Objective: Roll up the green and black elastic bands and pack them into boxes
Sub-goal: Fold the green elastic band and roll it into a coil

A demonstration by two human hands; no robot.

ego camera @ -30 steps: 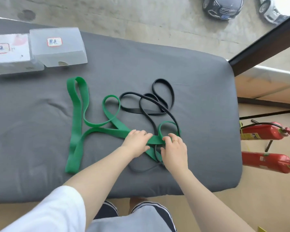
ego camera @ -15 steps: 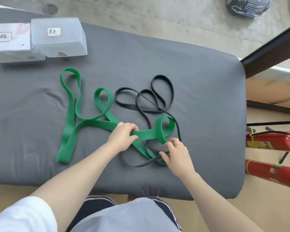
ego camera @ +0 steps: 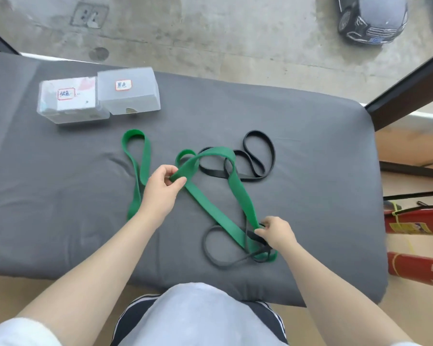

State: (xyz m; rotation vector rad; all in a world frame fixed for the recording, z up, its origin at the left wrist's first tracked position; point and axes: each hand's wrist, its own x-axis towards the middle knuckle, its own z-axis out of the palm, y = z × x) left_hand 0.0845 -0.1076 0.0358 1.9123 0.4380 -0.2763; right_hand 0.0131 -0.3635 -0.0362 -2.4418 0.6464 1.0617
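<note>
At mid-frame the left hand (ego camera: 160, 193) pinches the wide green elastic band (ego camera: 210, 211), lifting an arch of it above the grey padded table (ego camera: 310, 146). Lower right, the right hand (ego camera: 276, 234) pinches the same band's other strand, right where the thin black elastic band (ego camera: 259, 156) crosses it; the two bands lie tangled there. Two translucent plastic boxes (ego camera: 129, 93) with red-bordered labels sit side by side, touching, at upper left. Red fire extinguishers (ego camera: 415, 226) lie at the right edge.

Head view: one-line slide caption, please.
Left hand and right hand pinch the green band, tangled with the black band.
</note>
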